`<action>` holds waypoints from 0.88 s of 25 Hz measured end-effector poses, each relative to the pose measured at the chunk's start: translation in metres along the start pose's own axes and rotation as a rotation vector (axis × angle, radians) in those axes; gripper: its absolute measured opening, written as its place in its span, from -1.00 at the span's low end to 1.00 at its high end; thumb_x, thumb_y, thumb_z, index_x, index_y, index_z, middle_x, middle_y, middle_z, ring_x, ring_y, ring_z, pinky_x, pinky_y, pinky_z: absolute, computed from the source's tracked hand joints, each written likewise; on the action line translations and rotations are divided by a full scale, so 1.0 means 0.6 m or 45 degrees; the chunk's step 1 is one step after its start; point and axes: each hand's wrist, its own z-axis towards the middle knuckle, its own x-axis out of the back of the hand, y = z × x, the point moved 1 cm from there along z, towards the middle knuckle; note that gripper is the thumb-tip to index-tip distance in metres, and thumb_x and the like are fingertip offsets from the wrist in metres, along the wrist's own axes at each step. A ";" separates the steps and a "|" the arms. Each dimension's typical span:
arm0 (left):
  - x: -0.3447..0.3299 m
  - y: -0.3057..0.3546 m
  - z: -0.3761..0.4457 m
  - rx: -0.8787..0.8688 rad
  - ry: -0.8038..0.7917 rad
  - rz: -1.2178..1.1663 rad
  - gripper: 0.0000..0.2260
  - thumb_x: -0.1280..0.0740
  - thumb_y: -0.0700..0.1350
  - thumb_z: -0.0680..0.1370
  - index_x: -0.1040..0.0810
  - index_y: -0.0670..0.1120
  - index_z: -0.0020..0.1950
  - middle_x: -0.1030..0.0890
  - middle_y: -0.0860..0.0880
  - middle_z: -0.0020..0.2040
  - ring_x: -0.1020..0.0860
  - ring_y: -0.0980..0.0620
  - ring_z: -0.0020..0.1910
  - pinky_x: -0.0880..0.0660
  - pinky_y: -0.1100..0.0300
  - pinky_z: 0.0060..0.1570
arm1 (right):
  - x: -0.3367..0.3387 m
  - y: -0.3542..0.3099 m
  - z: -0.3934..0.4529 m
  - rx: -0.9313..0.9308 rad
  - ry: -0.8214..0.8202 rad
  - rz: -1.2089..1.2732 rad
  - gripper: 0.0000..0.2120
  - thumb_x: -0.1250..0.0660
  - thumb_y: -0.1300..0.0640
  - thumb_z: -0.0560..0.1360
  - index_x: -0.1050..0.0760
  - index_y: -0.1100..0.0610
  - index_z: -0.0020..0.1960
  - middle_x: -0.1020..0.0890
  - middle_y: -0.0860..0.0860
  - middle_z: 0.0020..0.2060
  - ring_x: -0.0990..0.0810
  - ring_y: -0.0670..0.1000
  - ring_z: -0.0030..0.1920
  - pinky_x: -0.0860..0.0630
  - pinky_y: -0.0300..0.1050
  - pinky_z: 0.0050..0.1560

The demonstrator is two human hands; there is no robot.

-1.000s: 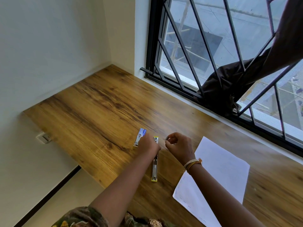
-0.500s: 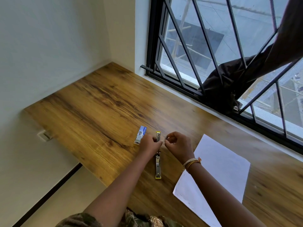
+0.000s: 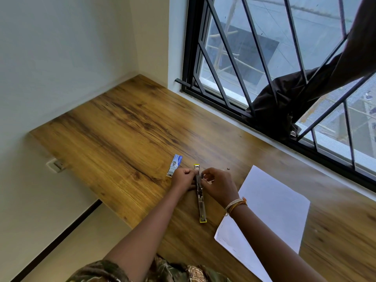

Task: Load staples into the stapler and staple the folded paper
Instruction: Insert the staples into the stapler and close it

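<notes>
By the staple box [image 3: 175,165] the left hand [image 3: 182,178] grips the opened-flat stapler [image 3: 200,195] on the desk [image 3: 126,127], and now the right hand [image 3: 220,187], pinching something too small to identify, closes in; loading looks underway, paper [image 3: 270,212] waiting at right.

Dark cloth [image 3: 280,106] on window grille [image 3: 219,78]

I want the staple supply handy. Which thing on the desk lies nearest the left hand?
The small blue staple box, just left of the left hand; the white paper lies beyond the right hand.
</notes>
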 end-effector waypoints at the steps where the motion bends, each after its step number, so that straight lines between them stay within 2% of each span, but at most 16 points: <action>1: 0.000 0.000 0.000 -0.004 -0.002 -0.005 -0.79 -0.32 -0.13 0.57 -0.62 -0.28 -0.07 -0.60 -0.09 -0.33 -0.58 0.19 -0.52 -0.52 0.30 -0.51 | 0.000 0.000 0.001 0.009 -0.016 -0.018 -0.85 -0.46 0.08 0.36 -0.63 0.03 -0.07 -0.70 -0.04 -0.24 -0.65 -0.11 -0.25 -0.65 -0.07 -0.20; 5: 0.000 -0.005 0.004 0.009 -0.009 -0.030 -0.77 -0.32 -0.12 0.57 -0.61 -0.28 -0.08 -0.60 -0.08 -0.34 -0.58 0.17 -0.50 -0.51 0.30 -0.51 | 0.006 -0.006 0.010 0.101 -0.088 -0.076 -0.83 -0.46 0.09 0.37 -0.65 0.06 -0.03 -0.71 -0.02 -0.21 -0.65 -0.09 -0.23 -0.65 -0.08 -0.17; 9: 0.002 -0.007 0.009 0.014 -0.017 -0.021 -0.76 -0.33 -0.10 0.57 -0.62 -0.28 -0.08 -0.62 -0.13 -0.27 -0.59 0.04 -0.39 -0.57 0.22 -0.44 | 0.014 -0.015 0.021 0.164 -0.161 -0.171 -0.84 -0.44 0.11 0.38 -0.66 0.09 -0.05 -0.72 0.01 -0.21 -0.65 -0.06 -0.24 -0.63 -0.13 -0.17; 15: 0.002 -0.010 0.013 0.032 -0.035 -0.082 -0.74 -0.35 -0.10 0.55 -0.61 -0.32 -0.03 -0.63 -0.22 -0.17 -0.61 -0.12 -0.25 -0.63 -0.04 -0.18 | 0.013 -0.020 0.033 0.148 -0.249 -0.251 -0.85 -0.41 0.10 0.35 -0.68 0.09 -0.11 -0.71 0.02 -0.26 -0.65 -0.01 -0.27 -0.62 -0.05 -0.20; 22: 0.001 -0.011 0.017 0.068 -0.033 -0.106 -0.76 -0.35 -0.12 0.55 -0.62 -0.31 -0.07 -0.62 -0.14 -0.27 -0.60 -0.04 -0.35 -0.63 -0.04 -0.18 | 0.021 -0.035 0.044 0.110 -0.324 -0.310 -0.88 -0.41 0.17 0.30 -0.68 0.11 -0.18 -0.70 0.06 -0.31 -0.64 0.05 -0.32 -0.55 -0.18 -0.30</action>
